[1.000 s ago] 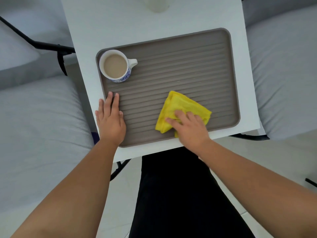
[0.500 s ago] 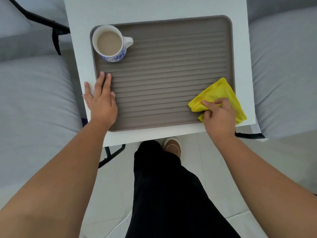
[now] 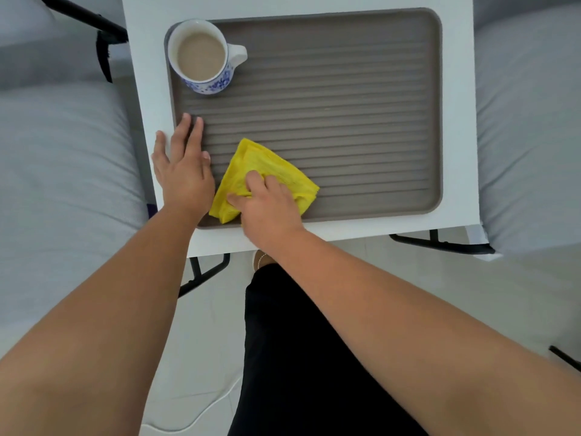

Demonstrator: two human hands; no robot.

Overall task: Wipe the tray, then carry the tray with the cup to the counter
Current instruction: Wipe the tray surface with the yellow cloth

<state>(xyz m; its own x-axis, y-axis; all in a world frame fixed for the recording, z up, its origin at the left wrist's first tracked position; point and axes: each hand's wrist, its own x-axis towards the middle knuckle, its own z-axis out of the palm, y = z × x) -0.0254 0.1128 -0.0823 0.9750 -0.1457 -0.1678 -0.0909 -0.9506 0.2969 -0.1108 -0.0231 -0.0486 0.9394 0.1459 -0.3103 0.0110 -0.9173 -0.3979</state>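
The yellow cloth [image 3: 251, 171], gripped under the right hand [image 3: 267, 206], has swept back beside the flat, steadying left hand [image 3: 184, 171], so wiping the tray [image 3: 345, 105] continues.

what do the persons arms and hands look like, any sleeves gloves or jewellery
Both forearms are bare to the frame's edge, no sleeves in view. The left hand and right hand wear no gloves, rings, watch or bracelet that can be seen. Nails look short and unpainted.

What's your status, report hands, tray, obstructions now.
Left hand flat on tray edge. Right hand fingers pressing yellow cloth, near-left corner. Cup full, far-left corner. Nothing blocking.
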